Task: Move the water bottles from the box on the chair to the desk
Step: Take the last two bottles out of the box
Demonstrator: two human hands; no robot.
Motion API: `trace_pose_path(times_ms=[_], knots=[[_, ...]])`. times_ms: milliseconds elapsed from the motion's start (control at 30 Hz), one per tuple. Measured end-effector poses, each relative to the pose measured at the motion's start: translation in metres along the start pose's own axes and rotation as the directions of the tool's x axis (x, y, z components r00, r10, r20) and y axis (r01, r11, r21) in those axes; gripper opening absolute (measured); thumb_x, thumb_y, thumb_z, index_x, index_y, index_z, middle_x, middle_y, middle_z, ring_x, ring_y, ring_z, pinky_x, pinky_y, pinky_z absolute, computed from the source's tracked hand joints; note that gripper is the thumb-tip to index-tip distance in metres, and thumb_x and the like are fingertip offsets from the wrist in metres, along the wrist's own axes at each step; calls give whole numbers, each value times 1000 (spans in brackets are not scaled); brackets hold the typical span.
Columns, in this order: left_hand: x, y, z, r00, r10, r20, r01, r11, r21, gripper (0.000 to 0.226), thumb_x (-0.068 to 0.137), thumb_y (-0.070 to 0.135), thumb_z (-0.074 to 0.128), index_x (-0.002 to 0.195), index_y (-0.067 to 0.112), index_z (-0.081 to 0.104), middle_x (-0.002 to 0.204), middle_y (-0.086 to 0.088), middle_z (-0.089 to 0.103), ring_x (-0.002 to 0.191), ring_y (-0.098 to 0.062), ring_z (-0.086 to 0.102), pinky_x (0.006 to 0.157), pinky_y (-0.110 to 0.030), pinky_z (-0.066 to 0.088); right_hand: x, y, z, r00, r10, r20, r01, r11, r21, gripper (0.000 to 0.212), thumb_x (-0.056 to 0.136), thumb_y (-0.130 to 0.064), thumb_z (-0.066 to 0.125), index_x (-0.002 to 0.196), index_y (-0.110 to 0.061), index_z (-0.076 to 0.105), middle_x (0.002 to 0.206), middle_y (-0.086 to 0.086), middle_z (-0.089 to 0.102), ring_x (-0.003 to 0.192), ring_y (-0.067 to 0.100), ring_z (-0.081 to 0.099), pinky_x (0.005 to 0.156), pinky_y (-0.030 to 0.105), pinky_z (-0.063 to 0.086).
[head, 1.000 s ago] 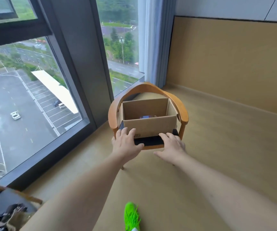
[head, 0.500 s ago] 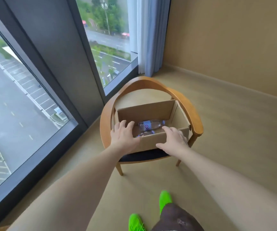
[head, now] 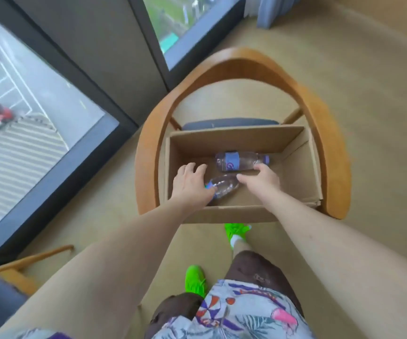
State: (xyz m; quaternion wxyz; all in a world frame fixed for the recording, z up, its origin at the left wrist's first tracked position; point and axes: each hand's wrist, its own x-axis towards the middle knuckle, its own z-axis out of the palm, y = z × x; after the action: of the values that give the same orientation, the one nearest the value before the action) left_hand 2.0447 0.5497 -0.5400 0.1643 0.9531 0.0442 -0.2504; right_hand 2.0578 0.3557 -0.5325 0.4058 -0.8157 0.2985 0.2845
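An open cardboard box [head: 295,172] sits on a wooden chair [head: 324,133]. Two clear water bottles lie on their sides inside. The near bottle [head: 224,188] lies under the left hand [head: 192,184], at its three o'clock; the fingers spread loosely over its capped end, grip unclear. The far bottle [head: 240,161] lies at twelve o'clock of the right hand [head: 262,179], whose fingers reach its neck; whether they hold it cannot be told. Its blue label bears a curled mark, too blurred to read.

Tan floor [head: 344,69], large window [head: 14,106], blue curtain [head: 268,13]
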Motion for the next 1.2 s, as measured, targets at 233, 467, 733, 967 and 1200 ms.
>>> trace_pose_path(times_ms=[233,467,733,967,1200], knots=[[68,7,52,984,-87,155,91,996,-21,77,78,52,73,141,18,46,146,-14,42,137,-36,33,110,-46,36,101,9,27,962,235,138,-270,885,380,33,81,-33,79,108,-19,65,112,-1,68,90,12,62,84,31,50],[111,6,102,924,-146,353,137,989,50,84,69,59,80,137,21,49,128,-12,54,123,-35,48,99,-47,44,169,6,47,816,473,332,-566,536,627,59,82,-45,78,126,-18,51,123,9,60,100,27,62,77,33,54],[139,0,121,886,-99,452,30,987,156,73,69,28,77,133,23,41,114,-12,54,109,-37,56,82,-44,49,196,10,57,766,493,412,-597,310,740,37,80,-33,80,109,-19,62,124,7,63,110,22,60,96,33,49],[133,-1,109,885,-123,449,62,987,147,67,64,28,79,121,17,46,114,-14,53,107,-35,56,75,-36,46,182,-5,41,739,524,423,-590,201,782,23,78,-22,79,96,-20,64,102,4,69,84,17,65,76,31,55],[111,-2,58,922,-148,357,177,983,-50,59,56,27,85,99,21,46,100,-6,49,86,-28,56,65,-29,39,140,-20,20,863,503,42,-386,603,698,47,59,-6,90,96,-15,62,102,3,71,80,17,69,76,30,55]])
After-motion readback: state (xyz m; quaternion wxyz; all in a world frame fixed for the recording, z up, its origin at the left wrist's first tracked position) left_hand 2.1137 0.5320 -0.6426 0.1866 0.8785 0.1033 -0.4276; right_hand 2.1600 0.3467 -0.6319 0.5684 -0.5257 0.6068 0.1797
